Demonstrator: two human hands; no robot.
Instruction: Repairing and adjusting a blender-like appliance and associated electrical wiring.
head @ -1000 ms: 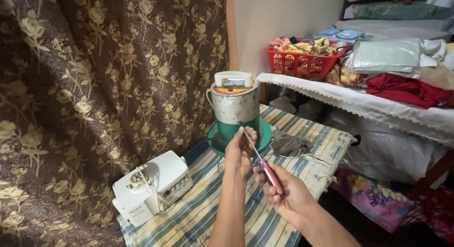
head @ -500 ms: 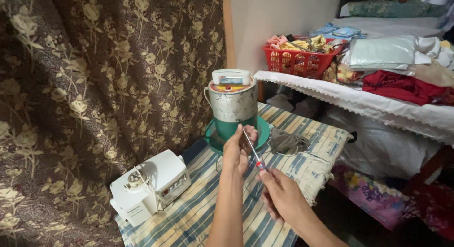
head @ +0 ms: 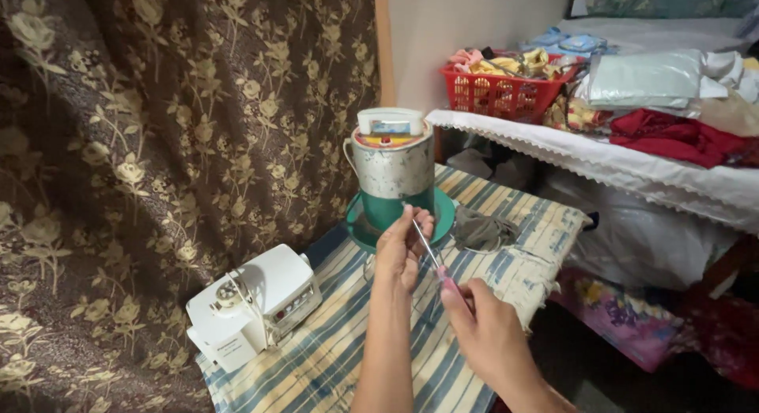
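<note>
My right hand (head: 486,334) grips the pink handle of a thin metal tool, a small screwdriver (head: 433,261). Its shaft slants up and left to my left hand (head: 402,245), whose fingers pinch around the tip; whatever small part they hold is hidden. Both hands hover over a table covered in a blue-and-cream striped cloth (head: 348,358). Just behind my left hand stands a metal can with a handle (head: 393,166), on a green base with a round green plate (head: 441,211). A small box rests on top of the can.
A small white sewing machine (head: 253,306) sits at the table's near left. A grey rag (head: 482,230) lies right of the green plate. A brown floral curtain (head: 158,144) hangs at left. A white-covered shelf (head: 632,164) at right holds a red basket (head: 506,93) and folded clothes.
My right hand has slid down and toward me along the tool, whose pink handle now sits hidden deeper in the fist. The left hand stays at the tip.
</note>
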